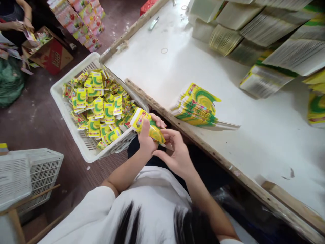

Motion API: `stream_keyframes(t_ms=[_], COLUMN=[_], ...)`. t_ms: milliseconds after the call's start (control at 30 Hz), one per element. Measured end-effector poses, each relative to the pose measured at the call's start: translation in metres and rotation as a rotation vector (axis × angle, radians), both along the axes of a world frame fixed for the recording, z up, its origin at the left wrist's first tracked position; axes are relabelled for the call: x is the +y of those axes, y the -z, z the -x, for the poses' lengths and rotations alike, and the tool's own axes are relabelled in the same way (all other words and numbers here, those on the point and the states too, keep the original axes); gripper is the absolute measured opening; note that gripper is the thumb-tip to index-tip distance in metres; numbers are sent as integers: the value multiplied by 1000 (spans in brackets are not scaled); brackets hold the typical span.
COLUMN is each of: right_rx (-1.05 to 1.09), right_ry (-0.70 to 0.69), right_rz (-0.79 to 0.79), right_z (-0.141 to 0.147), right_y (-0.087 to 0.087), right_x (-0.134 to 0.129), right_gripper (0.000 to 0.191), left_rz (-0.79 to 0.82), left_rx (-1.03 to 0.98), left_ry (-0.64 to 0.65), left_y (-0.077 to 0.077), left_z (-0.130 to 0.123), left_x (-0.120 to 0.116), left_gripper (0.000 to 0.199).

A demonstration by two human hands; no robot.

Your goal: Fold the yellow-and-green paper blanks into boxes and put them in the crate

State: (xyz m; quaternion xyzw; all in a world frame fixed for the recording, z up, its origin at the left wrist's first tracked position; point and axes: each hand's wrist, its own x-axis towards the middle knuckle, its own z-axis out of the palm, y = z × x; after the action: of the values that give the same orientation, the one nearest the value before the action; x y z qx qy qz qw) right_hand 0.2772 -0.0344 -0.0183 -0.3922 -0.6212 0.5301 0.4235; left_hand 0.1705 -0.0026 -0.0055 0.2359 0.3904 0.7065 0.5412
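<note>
A yellow and green printed carton [140, 119] is gripped in my left hand [148, 137], its thumb lying across the front. My right hand [175, 149] is at the carton's lower right end, thumb and fingers apart, with the fingertips at its edge; whether they press on it is hard to see. Just left of the carton, a white plastic basket [87, 157] holds many small yellow cartons [109, 113]. To the right, on the table, lies a fanned stack of flat yellow-green cartons [198, 105].
The white table [254, 159] has a raised wooden edge [203, 147]. Bundled flat cartons [266, 27] fill its far right. Rubber bands [164, 50] lie on it. White crates [45, 169] stand at lower left. Another person's hands [25, 25] are above a cardboard box [50, 54].
</note>
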Motion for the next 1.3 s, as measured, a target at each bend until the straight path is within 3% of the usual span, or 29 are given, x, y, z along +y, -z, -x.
stream_keyframes(t_ms=[100, 200, 267, 333, 400, 433, 567, 633, 700, 767, 867, 933, 1000, 1033, 1133, 1200, 1300], right_rx=[-19, 8, 23, -3, -97, -164, -470, -533, -512, -459, -317, -185, -21, 75, 356, 469, 515], right_ry=[7, 102, 131, 148, 171, 180, 164, 91, 18, 76, 394, 475, 378, 288, 44, -29, 5], right_rz=[25, 85, 88, 32, -99, -186, -496, -562, -580, -569, -439, -215, 98, 265, 628, 688, 589], right_z=[5, -4, -14, -26, -38, -44, -56, -53, -47, -41, -42, -44, -41, -38, -23, -14, -10], right_y=[5, 11, 13, 10, 6, 3, -4, -7, -10, -14, -15, -10, 0, 7, 23, 28, 24], right_x=[1, 8, 12, 15, 17, 18, 19, 16, 11, 8, 7, 9, 13, 15, 18, 15, 10], right_gripper=[49, 36, 25, 13, 11, 15, 30, 31, 32, 33, 59, 54, 33, 31, 44, 59, 70], left_rz=[41, 15, 11, 52, 70, 50, -107, -123, -96, -57, -36, -98, -190, -226, -267, -269, -254], left_rx=[98, 239, 316, 382, 439, 458, 619, 859, 1090, 1234, 1372, 1405, 1360, 1332, 1296, 1305, 1324], left_ry=[-15, 93, 128, 154, 270, 354, 568, 664, 730, 696, 563, 532, 503, 470, 368, 323, 265], left_y=[11, 29, 38, 40, 34, 28, -1, -12, -14, -10, 0, 4, 5, 5, 5, 5, 9], left_z=[8, 17, 24, 35, 52, 62, 91, 89, 75, 59, 45, 42, 40, 39, 34, 33, 33], left_x=[-1, -10, -16, -19, -20, -20, -17, -17, -19, -21, -25, -28, -31, -33, -34, -32, -26], left_gripper=[59, 72, 63, 41, 33, 39, 103, 116, 106, 80, 63, 63, 66, 70, 82, 83, 76])
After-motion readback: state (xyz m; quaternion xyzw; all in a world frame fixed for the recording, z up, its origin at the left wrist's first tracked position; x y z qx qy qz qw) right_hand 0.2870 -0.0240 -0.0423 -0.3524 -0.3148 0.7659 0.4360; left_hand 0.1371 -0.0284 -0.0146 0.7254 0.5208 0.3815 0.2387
